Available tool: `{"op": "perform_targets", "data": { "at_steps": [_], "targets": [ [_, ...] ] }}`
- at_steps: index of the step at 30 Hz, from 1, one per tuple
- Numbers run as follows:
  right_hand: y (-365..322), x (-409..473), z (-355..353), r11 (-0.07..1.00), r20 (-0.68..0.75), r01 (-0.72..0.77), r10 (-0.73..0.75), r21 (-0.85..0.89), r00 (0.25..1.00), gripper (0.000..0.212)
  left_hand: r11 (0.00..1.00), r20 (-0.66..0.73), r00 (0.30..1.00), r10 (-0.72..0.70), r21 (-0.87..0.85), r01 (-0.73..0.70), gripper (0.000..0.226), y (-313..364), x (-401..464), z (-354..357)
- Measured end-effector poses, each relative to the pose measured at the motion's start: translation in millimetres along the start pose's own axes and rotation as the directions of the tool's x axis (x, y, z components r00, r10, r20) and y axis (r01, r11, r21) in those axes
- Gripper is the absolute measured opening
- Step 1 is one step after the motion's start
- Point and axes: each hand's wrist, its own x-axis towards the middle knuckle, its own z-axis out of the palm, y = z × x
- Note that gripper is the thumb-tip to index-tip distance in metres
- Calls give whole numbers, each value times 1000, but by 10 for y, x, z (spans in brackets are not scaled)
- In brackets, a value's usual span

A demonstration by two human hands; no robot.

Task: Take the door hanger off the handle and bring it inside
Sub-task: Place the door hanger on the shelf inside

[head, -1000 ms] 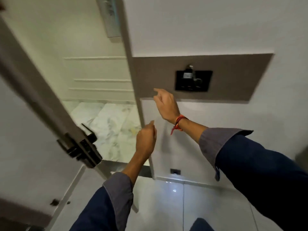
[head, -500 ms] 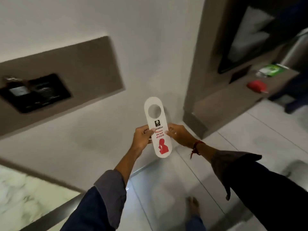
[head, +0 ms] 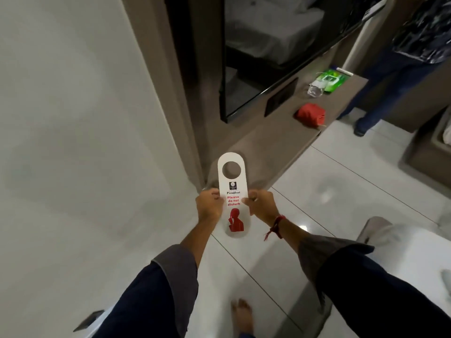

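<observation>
Head view shows the door hanger (head: 233, 195) held upright in front of the person, above the tiled floor (head: 341, 186), its round hole uppermost. Left hand (head: 209, 206) pinches its left edge and right hand (head: 262, 206) pinches its right edge at the printed text. On the counter (head: 275, 140) beyond, a red bundle (head: 310, 114) lies near the front edge, with a glass (head: 314, 90) further back.

White door hanger (head: 233, 189), red lettering; red bundle (head: 310, 114); green packet (head: 332, 78).
</observation>
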Motion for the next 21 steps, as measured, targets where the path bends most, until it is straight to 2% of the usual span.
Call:
{"op": "perform_targets", "data": {
  "at_steps": [3, 5, 8, 11, 14, 16, 18, 21],
  "targets": [
    [34, 423, -17, 999, -48, -8, 9, 38, 999, 27, 999, -25, 999, -34, 14, 35, 14, 45, 389, 248],
    [66, 682, -3, 999, -48, 9, -11, -33, 999, 36, 996, -32, 999, -15, 84, 18, 16, 47, 615, 382],
    [157, 922, 6, 989, 18, 32, -30, -142, 999, 51, 982, -17, 999, 46, 185, -42, 19, 22, 810, 510],
    [260, 1128, -4, 969, 83, 55, -36, -239, 996, 45, 969, 26, 998, 54, 240, -59, 20, -15, 959, 608],
    [299, 1224, -20, 923, 145, 115, -65, -367, 987, 49, 967, 63, 997, 47, 247, -61, 22, -37, 1030, 626],
    [345, 1234, -16, 871, 149, 176, -120, -459, 982, 51, 960, 82, 994, 73, 263, -93, 23, -45, 1034, 633],
    [405, 1210, 15, 763, 133, 241, -202, -600, 970, 57, 936, 102, 989, 110, 325, -137, 27, -59, 1018, 630],
    [475, 1143, 67, 598, 186, 349, -318, -721, 930, 76, 822, 147, 962, 229, 500, -272, 41, -91, 960, 562]
  ]
}}
